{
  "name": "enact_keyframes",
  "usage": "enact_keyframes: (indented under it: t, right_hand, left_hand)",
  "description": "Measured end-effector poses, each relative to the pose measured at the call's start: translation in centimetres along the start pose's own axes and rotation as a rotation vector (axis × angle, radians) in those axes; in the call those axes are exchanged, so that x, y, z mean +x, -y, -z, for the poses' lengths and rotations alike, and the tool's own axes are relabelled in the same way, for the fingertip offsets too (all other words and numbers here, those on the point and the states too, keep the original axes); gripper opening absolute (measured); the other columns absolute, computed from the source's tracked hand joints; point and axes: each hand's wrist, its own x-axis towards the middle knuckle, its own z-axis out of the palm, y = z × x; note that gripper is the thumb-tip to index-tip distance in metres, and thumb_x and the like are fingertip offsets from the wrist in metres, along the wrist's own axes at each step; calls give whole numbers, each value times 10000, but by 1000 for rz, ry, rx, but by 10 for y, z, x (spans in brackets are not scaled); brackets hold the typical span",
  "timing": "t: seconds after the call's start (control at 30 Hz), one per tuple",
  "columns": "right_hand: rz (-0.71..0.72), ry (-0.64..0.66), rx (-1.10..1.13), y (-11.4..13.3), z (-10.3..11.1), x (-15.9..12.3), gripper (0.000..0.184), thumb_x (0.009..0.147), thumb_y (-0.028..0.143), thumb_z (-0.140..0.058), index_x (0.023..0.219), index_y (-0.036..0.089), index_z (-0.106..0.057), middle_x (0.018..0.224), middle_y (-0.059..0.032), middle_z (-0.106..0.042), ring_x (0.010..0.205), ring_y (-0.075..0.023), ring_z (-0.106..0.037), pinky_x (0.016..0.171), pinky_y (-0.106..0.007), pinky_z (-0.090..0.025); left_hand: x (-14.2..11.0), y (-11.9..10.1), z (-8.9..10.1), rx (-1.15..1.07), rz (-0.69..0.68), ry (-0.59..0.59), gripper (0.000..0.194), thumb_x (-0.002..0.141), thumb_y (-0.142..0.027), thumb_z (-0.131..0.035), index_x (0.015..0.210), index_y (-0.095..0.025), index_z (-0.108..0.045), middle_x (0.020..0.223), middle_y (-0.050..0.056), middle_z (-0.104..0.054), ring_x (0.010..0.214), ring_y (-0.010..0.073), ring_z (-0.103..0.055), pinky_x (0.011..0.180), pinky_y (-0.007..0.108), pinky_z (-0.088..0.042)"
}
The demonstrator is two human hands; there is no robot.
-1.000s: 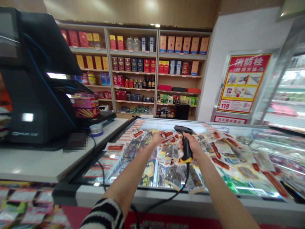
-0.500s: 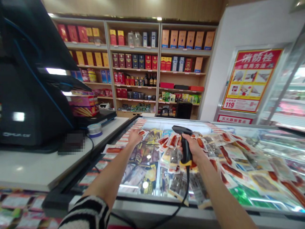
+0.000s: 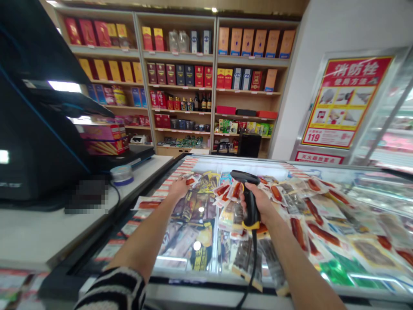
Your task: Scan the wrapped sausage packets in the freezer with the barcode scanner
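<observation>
**Shop freezer lid, scanner raised over packets**

Shelves of boxed goods line the back wall as you stand at a glass-topped freezer point(image 3: 322, 170) strewn with vacuum-packed snacks. Your right hand point(image 3: 258, 206) is wrapped firmly round the grip of the barcode scanner point(image 3: 247, 196), its head at twelve o'clock, its cable trailing toward six. Your left hand point(image 3: 179, 188) lies with fingers loosely spread on a small red-and-clear packet point(image 3: 191, 181) at about eleven o'clock from the scanner, at the pile's edge near the counter point(image 3: 48, 232) and its black till terminal point(image 3: 35, 142). Judged from this, keep the packet flat with its printed code up, and hold the scanner steady just above it.
</observation>
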Motion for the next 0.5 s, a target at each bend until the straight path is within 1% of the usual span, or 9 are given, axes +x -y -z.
enact_keyframes:
  t: [0.13,0.2,0.27,0.4,0.5]
  right_hand:
    - [-13,13,18,-7,-6,-5,255,711,400,-498,633,157,-499,430,30,-508,334,-77,-446,319,-190,-378]
    - [-24,16,31,-9,-9,-8,244,708,394,-502,643,159,-495,439,30,-512,340,-80,-455,320,-192,-381]
    - [-25,23,31,-10,-11,-13,248,708,398,-500,647,158,-497,442,27,-512,346,-82,-464,319,-189,-378]
    - [-14,70,-3,-8,-14,-26,275,708,417,-494,628,154,-495,469,16,-533,346,-76,-461,322,-189,-377]
    - [-14,123,-66,-9,-19,-35,280,704,419,-494,623,151,-496,459,16,-526,343,-75,-458,311,-183,-362]
  left_hand:
    - [-36,7,11,28,15,37,300,721,-361,-470,914,-174,-601,1009,121,-592,941,256,-531,776,345,-394]
    - [-52,9,17,17,16,57,261,682,-344,-518,852,-174,-618,899,108,-629,877,250,-562,742,325,-406]
    - [-66,9,23,-11,8,69,251,616,-315,-583,827,-187,-625,842,81,-642,844,238,-576,723,296,-411]
    - [-83,6,32,-102,16,60,382,468,-255,-681,842,-191,-628,835,55,-644,860,245,-574,702,267,-417]
    - [-89,2,33,-188,33,57,329,437,-195,-680,763,-186,-638,723,37,-642,781,248,-593,659,278,-427]
